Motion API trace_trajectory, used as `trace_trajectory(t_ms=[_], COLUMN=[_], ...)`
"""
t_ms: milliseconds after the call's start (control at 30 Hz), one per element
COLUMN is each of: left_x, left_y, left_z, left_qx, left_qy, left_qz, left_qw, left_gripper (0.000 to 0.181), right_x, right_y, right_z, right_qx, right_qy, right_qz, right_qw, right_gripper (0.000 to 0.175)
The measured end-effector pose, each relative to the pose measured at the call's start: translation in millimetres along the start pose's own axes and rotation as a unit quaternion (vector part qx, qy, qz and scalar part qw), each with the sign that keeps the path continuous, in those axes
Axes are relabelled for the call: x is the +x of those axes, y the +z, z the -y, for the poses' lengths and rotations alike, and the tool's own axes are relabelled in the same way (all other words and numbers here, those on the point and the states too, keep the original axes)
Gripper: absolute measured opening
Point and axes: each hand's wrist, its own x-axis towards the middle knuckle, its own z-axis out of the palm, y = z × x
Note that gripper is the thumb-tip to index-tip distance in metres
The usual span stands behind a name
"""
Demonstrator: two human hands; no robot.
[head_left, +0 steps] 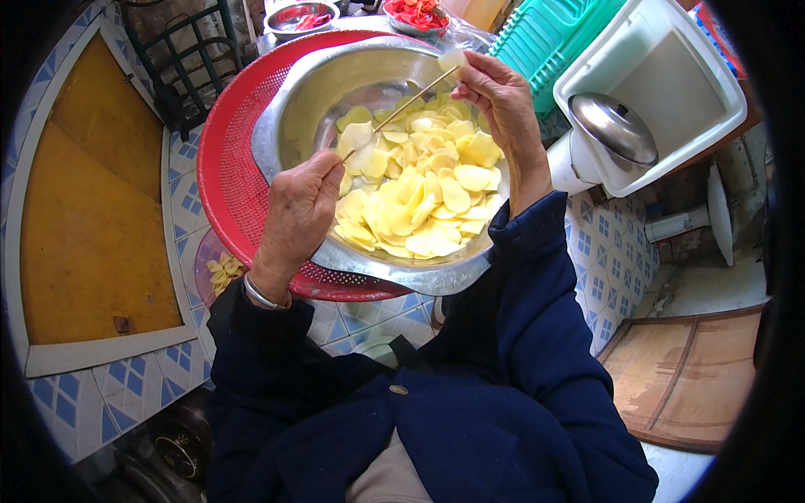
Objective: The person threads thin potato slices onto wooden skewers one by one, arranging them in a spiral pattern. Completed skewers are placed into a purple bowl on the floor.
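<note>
My left hand [299, 210] grips the lower end of a thin wooden skewer [415, 97] between thumb and fingers. Some pale potato slices [356, 139] are threaded on the skewer close to that hand. At the skewer's far tip, my right hand [500, 94] pinches another whitish slice [451, 60] against the point. Below both hands, a wide metal basin [286, 107] holds many thin yellow potato slices [402, 210], heaped toward its near and right sides. The basin rests in a red plastic colander basket [229, 160].
Two metal bowls with red pieces, one bowl [302, 20] left and one heap [416, 14] right, stand behind. At right are a green plastic rack [544, 38], a white tub [666, 63] and a metal lid [613, 129]. Slices lie in a purple container [207, 261] on the floor.
</note>
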Motion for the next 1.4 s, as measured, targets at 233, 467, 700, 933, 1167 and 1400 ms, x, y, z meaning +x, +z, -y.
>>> trace_trajectory(t_ms=[233, 467, 700, 933, 1167, 1400], left_x=[0, 0, 0, 0, 0, 1], left_y=[-1, -1, -1, 0, -2, -3], left_z=[0, -3, 0, 2, -1, -2], left_qx=[-0.011, -0.008, -0.001, -0.004, -0.035, -0.008], left_qy=[-0.013, -0.015, -0.002, 0.004, -0.036, -0.037], left_qz=[0.001, -0.002, -0.003, -0.005, 0.007, 0.015], left_qw=[1.000, 1.000, 1.000, 1.000, 0.999, 0.999], left_gripper=[0.012, 0.012, 0.012, 0.013, 0.014, 0.015], right_x=[-1, -2, -2, -5, -11, -16], right_y=[5, 10, 9, 11, 26, 41], right_z=[-2, -5, -6, 2, 1, -7], right_qx=[0.040, 0.057, 0.025, -0.005, 0.001, -0.003], right_qy=[-0.006, 0.012, 0.007, 0.043, 0.085, 0.113], right_qz=[0.008, -0.006, 0.002, 0.067, 0.121, 0.160], right_qw=[0.999, 0.998, 1.000, 0.997, 0.989, 0.981], right_gripper=[0.043, 0.046, 0.043, 0.043, 0.044, 0.049])
